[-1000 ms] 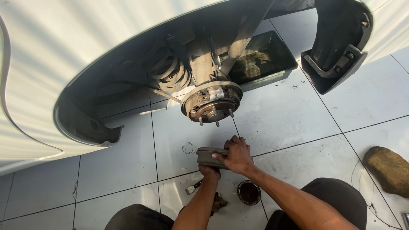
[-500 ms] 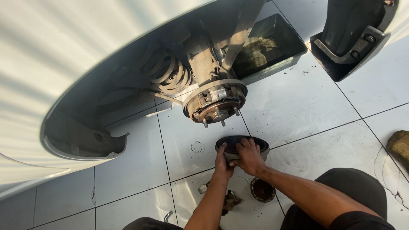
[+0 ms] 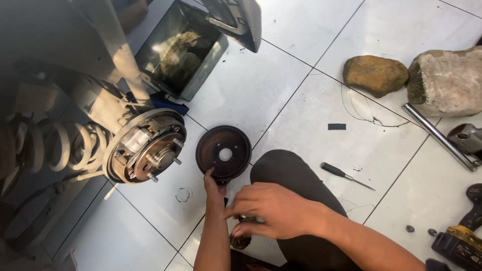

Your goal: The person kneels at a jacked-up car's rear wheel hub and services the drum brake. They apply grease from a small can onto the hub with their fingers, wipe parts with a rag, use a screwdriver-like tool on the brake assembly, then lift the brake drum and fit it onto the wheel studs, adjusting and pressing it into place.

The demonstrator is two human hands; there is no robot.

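The left hand point(image 3: 215, 181) pinches the lower rim of the round, rust-brown cast-iron brake drum point(image 3: 224, 152), which stands tilted on the white tiled floor point(image 3: 281, 85). The right hand point(image 3: 273, 211), nearer the person, curls its fingers around a small dark part, too blurred to name. Held by so little of its rim, the heavy drum could slip sideways, I judge, chipping the glossy tile or catching fingers. Left of the grip the bare metal wheel hub point(image 3: 148, 150) shows protruding studs; a slim black-handled screwdriver point(image 3: 346, 175) lies right.
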